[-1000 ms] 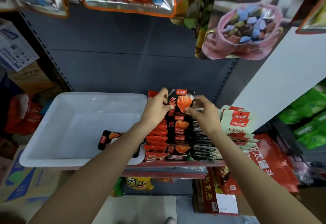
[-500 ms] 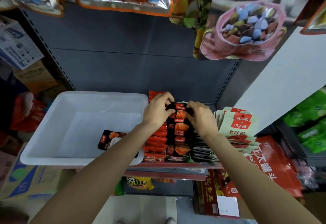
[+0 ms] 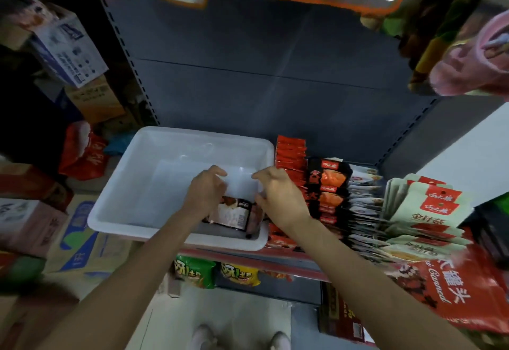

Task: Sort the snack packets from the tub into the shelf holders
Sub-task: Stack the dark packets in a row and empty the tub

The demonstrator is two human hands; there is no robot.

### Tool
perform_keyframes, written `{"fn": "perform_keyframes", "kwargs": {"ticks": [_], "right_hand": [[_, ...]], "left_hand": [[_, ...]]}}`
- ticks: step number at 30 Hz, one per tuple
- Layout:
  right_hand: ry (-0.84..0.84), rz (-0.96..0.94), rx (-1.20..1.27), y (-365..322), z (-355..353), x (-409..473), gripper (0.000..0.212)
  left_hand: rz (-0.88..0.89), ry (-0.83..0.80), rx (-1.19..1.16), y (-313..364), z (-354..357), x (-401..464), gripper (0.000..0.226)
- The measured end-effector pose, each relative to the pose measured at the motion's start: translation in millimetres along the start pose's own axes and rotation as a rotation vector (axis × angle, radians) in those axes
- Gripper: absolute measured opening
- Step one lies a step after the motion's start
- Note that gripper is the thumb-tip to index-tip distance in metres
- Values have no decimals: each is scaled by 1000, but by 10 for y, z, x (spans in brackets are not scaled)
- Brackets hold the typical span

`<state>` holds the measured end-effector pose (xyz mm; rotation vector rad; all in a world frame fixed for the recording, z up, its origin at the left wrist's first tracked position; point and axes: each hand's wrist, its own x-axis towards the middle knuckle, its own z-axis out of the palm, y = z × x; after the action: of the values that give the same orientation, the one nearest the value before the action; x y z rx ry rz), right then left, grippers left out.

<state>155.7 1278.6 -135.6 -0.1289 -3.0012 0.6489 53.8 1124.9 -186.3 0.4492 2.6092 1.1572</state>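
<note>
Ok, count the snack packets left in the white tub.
1 visible: a dark packet in the near right corner of the white tub, between the left hand and right hand. The hands may hide more.

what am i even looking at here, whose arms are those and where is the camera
There is no machine here. The picture comes from a wide-angle camera worn on a person's head, looking forward and down, so the two bare arms are that person's own. They stand at a shop shelf. On it sits a white tub, and both the left hand and the right hand reach into it, over the last dark snack packet lying at its near end. Neither hand has clearly gripped it; the fingers look loosely curled. Right of the tub, rows of red and black packets and pale green packets stand in the shelf holders.
</note>
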Motion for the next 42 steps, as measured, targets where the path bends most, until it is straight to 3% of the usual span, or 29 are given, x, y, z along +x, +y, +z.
{"fn": "perform_keyframes", "kwargs": {"ticks": [5, 8, 10, 13, 17, 20, 22, 25, 28, 32, 42], "right_hand": [[-290, 116, -225, -361, 644, 385, 44], [-522, 257, -251, -447, 982, 509, 49], [-611, 331, -264, -485, 1180, 549, 57], [-646, 326, -415, -573, 1357, 597, 50], [-614, 139, -475, -600, 1318, 676, 50], [-506, 134, -245, -555, 1168, 769, 46], [-360, 163, -80, -559, 1037, 826, 46], [-84, 318, 360, -553, 828, 899, 32], [-59, 358, 617, -499, 536, 904, 36], [-127, 214, 564, -297, 161, 749, 44], [61, 274, 435, 420, -589, 36, 54]], "left_hand": [[-183, -287, 412, -623, -141, 143, 30], [-326, -351, 306, -796, -185, 205, 43], [-394, -340, 176, -854, -204, 254, 23], [-465, -343, 9, -879, -248, 274, 22], [-457, -383, -176, -974, -271, 342, 20], [-457, -237, -512, -848, -452, 374, 15], [-421, -186, -597, -711, -602, 361, 22], [-348, -157, -628, -605, -704, 362, 42], [-142, -111, -561, -450, -688, 313, 32], [75, -68, -542, -93, -637, 322, 17], [212, -75, -520, 954, 72, 247, 20]]}}
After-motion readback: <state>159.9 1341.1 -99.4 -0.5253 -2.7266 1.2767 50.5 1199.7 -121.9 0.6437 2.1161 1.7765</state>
